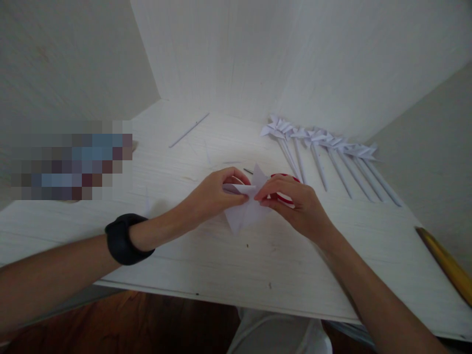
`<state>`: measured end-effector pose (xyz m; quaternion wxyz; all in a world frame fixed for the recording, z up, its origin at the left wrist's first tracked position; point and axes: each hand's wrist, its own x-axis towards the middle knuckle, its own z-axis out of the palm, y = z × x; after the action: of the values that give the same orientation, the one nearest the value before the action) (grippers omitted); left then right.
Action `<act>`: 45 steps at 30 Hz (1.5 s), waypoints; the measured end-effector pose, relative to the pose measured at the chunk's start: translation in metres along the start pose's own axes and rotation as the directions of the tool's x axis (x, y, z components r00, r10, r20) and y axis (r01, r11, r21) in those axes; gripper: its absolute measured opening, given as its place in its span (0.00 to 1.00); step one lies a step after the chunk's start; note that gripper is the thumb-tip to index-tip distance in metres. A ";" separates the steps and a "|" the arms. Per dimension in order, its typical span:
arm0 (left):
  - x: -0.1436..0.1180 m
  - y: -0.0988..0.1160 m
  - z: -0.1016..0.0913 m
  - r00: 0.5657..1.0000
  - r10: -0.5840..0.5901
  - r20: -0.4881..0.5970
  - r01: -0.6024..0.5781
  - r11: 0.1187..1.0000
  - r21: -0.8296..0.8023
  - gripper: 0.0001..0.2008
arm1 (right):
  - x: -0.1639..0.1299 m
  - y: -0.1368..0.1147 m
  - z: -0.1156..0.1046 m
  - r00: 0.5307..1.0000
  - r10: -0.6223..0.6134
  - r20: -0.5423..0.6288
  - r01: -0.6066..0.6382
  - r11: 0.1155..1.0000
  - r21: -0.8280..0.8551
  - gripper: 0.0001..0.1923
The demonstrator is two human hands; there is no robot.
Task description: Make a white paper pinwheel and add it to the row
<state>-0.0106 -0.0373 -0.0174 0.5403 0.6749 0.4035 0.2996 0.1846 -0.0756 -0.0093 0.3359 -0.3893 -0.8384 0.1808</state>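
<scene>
A white paper pinwheel head (pixel 239 216), with its corners partly folded in, is held between both hands just above the table. My left hand (pixel 224 189), with a black band on its wrist, pinches a curled flap of the paper. Closed fingertips of my right hand (pixel 291 196) meet the paper near its middle; whatever small thing may be between them is hidden. Behind the right hand lie scissors with red handles (pixel 285 176), mostly covered, a dark blade tip showing to the left.
Several finished paper pinwheels (pixel 328 142) on rolled paper sticks lie in a row at the back right. A lone rolled paper stick (pixel 189 130) and thin paper scraps are on the white table (pixel 177 265). A yellow object (pixel 444 265) stands at the right edge; a blurred-out item is at left.
</scene>
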 end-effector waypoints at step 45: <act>-0.003 0.002 0.003 0.999 -0.005 -0.039 0.000 0.991 -0.134 0.13 | -0.002 -0.015 0.022 0.944 -0.181 -0.275 0.027 0.876 -0.482 0.10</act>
<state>-0.0090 -0.0421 -0.0164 0.5767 0.6308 0.3938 0.3383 0.1617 -0.0879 -0.0172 0.3684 -0.4366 -0.8132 -0.1111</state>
